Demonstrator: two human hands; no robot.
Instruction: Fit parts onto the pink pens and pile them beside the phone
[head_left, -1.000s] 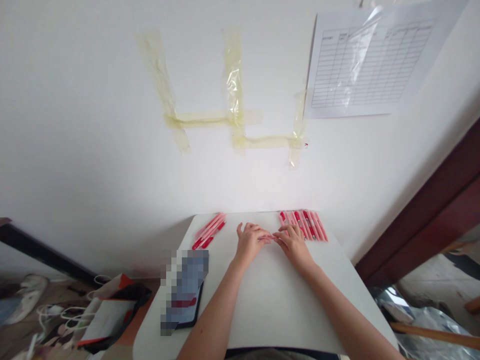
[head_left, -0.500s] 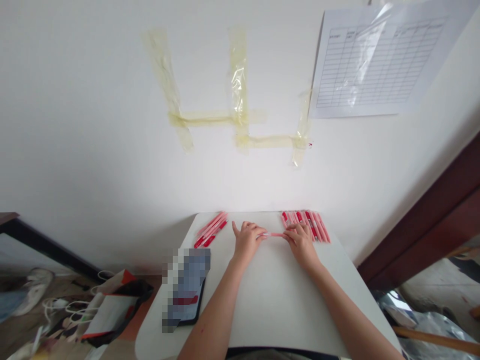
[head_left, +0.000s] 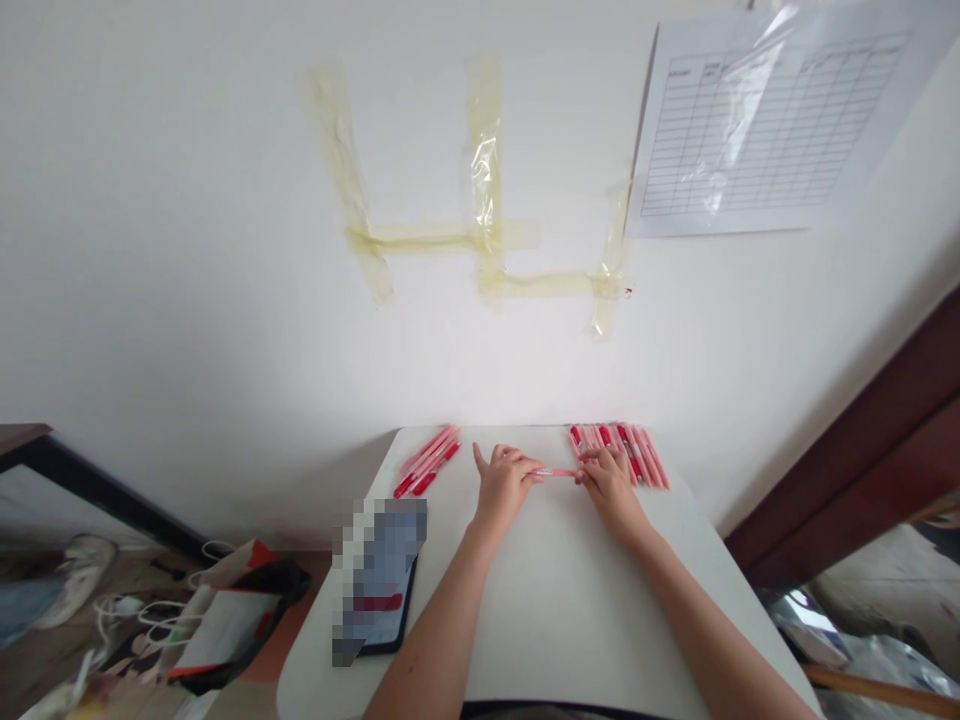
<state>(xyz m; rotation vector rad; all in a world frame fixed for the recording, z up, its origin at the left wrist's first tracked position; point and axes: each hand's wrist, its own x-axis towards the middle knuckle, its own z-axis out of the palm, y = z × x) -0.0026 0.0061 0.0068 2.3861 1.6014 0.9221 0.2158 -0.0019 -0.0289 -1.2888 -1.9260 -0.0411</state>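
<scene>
A pink pen (head_left: 556, 473) lies level between my two hands, just above the white table. My left hand (head_left: 506, 485) pinches its left end between thumb and fingers. My right hand (head_left: 606, 488) grips the other end, its fingertips hiding that tip. Just behind and right of my right hand is a row of several pink and red pens (head_left: 651, 458), partly covered by my fingers. On the left, beyond my left hand, a smaller bunch of pink and red pens (head_left: 427, 460) lies slanted on the table.
The white table (head_left: 559, 620) stands against a wall with yellowed tape (head_left: 486, 170) and a printed sheet (head_left: 772, 135). A phone (head_left: 386, 580) with a blurred screen lies at the table's left. Paper bags (head_left: 225, 610) stand on the floor at left, and plastic wrapping (head_left: 877, 665) lies at right.
The view has shifted slightly, moving everything a little to the right in the picture. Both hands keep hold of the pen, and its printed part sits slightly differently by my left fingers.
</scene>
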